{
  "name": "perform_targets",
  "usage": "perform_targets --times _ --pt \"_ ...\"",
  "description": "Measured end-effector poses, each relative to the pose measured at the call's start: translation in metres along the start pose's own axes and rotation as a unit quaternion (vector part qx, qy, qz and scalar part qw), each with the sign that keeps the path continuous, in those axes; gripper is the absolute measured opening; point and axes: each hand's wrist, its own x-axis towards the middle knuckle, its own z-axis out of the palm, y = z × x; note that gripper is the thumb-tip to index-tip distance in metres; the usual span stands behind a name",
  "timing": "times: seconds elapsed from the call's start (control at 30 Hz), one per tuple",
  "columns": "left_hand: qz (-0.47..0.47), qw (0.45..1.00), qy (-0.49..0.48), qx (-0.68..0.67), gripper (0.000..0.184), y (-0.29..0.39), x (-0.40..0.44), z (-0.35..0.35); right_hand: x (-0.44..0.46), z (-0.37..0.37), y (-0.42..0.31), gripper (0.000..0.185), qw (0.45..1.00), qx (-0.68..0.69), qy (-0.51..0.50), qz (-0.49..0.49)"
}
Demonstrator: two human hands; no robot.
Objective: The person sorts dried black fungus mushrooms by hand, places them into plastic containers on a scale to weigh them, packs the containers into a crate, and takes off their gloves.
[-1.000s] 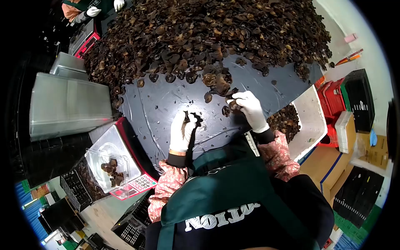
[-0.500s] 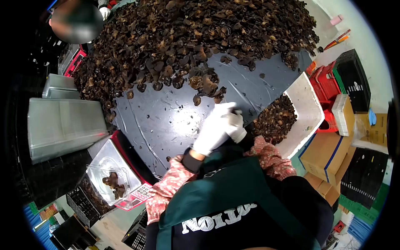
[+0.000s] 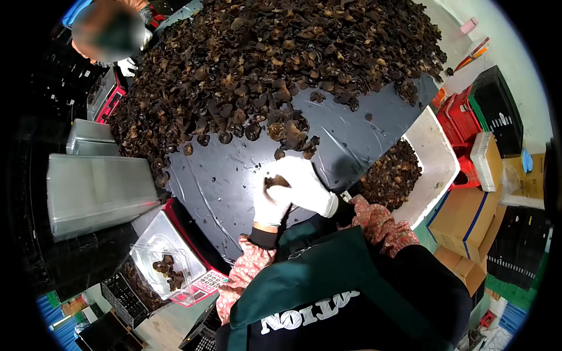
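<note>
My left hand (image 3: 269, 202), in a white glove, is closed on a brown wood ear mushroom (image 3: 277, 182) over the dark table covering. Beside it and touching it, my gloved right hand (image 3: 310, 188) curls its fingers over the same piece. Its fingertips are partly hidden. Just beyond my hands lies a small cluster of wood ear mushrooms (image 3: 290, 130), at the near edge of a large heap (image 3: 263, 52). To the left, a clear plastic box (image 3: 146, 257) with a few mushroom pieces rests on a red-framed scale (image 3: 208, 282).
A white foam bin (image 3: 436, 158) with wood ear mushrooms stands at the right. Stacked clear plastic boxes (image 3: 102, 190) are at the left. Cardboard boxes (image 3: 459, 219) and red crates (image 3: 455, 117) sit further right. Another person's gloved hand (image 3: 127, 66) shows at the far left.
My hands have shifted left and come together around a mushroom piece now visible between them. The view has shifted slightly. The other person's gloved hand has moved down near the far scale.
</note>
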Motion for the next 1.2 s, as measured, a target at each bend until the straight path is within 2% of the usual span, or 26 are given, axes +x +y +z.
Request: perform_targets --times 0.03,0.07,0.1,0.17,0.2,0.23,0.3,0.33,0.37,0.47,0.53,0.57,0.6,0.63,0.67,0.7,0.77,0.83,0.87,0.9,0.97,1.0,1.07,1.1,1.13,1.2 --pt "0.030 0.999 0.013 0.027 0.042 0.006 -0.006 0.009 0.009 0.004 0.017 0.041 1.000 0.002 0.017 0.000" --pt "0.019 0.999 -0.027 -0.008 0.037 0.019 -0.009 0.002 0.017 0.002 0.035 0.044 0.994 -0.055 0.082 -0.050" --pt "0.051 0.999 0.013 0.005 0.030 0.026 -0.014 0.005 0.027 -0.003 0.049 0.048 0.978 -0.108 0.146 -0.102" --pt "0.083 0.996 0.028 0.013 0.021 0.038 -0.014 -0.012 0.050 -0.008 0.059 0.047 0.959 -0.217 0.180 -0.041" --pt "0.087 0.995 0.049 0.019 0.014 0.039 -0.017 -0.008 0.061 -0.002 0.070 0.042 0.962 -0.234 0.142 0.008" --pt "0.087 0.995 0.044 0.030 0.010 0.040 -0.017 -0.014 0.068 0.002 0.070 0.042 0.962 -0.234 0.142 0.005" --pt "0.105 0.991 0.045 0.065 0.016 0.038 -0.019 -0.021 0.077 0.011 0.072 0.030 0.968 -0.245 0.039 0.040" --pt "0.120 0.987 0.051 0.092 0.023 0.035 -0.019 -0.022 0.079 0.018 0.075 0.019 0.973 -0.222 0.063 -0.022" --pt "0.123 0.987 0.054 0.090 0.023 0.035 -0.019 -0.024 0.075 0.025 0.076 0.013 0.976 -0.201 0.073 -0.031" --pt "0.149 0.958 0.116 0.216 0.031 0.038 -0.019 -0.020 0.067 0.030 0.060 0.010 0.981 -0.145 0.103 -0.076" --pt "0.185 0.943 0.088 0.261 0.036 0.040 -0.018 -0.010 0.061 0.033 0.054 0.010 0.985 -0.066 0.106 -0.115" --pt "0.204 0.937 0.073 0.275 0.037 0.037 -0.017 -0.005 0.057 0.037 0.049 0.008 0.987 -0.031 0.116 -0.106" --pt "0.240 0.917 0.092 0.305 0.040 0.033 -0.013 0.003 0.052 0.039 0.046 0.007 0.993 -0.008 0.077 -0.093" --pt "0.230 0.908 0.073 0.343 0.035 0.035 -0.016 -0.002 0.048 0.039 0.038 0.007 0.996 0.014 0.039 -0.079" --pt "0.233 0.889 0.080 0.385 0.031 0.038 -0.014 -0.005 0.040 0.037 0.028 0.009 0.994 0.069 0.051 -0.067" --pt "0.237 0.869 0.085 0.425 0.027 0.038 -0.013 -0.004 0.035 0.038 0.024 0.012 0.992 0.117 0.036 -0.018" --pt "0.265 0.865 0.097 0.414 0.023 0.036 -0.014 -0.004 0.032 0.034 0.021 0.014 0.974 0.211 -0.019 0.079" --pt "0.246 0.871 0.111 0.411 0.024 0.043 -0.018 -0.007 0.027 0.031 0.031 0.015 0.970 0.233 0.004 0.062" --pt "0.250 0.872 0.108 0.407 0.025 0.045 -0.021 -0.008 0.027 0.026 0.039 0.016 0.979 0.192 0.049 -0.041" --pt "0.254 0.873 0.105 0.403 0.025 0.046 -0.023 -0.007 0.024 0.020 0.046 0.015 0.990 0.082 0.056 -0.096" --pt "0.254 0.877 0.100 0.395 0.026 0.045 -0.023 -0.004 0.012 0.011 0.054 0.014 0.999 0.027 0.009 -0.042" --pt "0.270 0.848 0.094 0.446 0.026 0.042 -0.019 -0.003 0.007 0.010 0.055 0.014 0.999 0.024 0.011 -0.041" --pt "0.134 0.875 0.052 0.462 0.026 0.034 -0.031 0.042 -0.005 0.011 0.055 0.018 0.998 0.055 0.008 -0.002" --pt "0.227 0.817 -0.048 0.528 0.026 0.011 -0.027 0.069 -0.010 0.013 0.052 0.020 0.987 0.115 0.003 0.115" --pt "0.187 0.801 -0.083 0.562 0.030 -0.005 -0.031 0.090 -0.018 0.018 0.054 0.020 0.987 0.115 0.001 0.115" --pt "0.112 0.755 -0.158 0.627 0.041 -0.037 -0.038 0.131 -0.034 0.039 0.069 0.023 0.989 0.076 0.079 0.096"
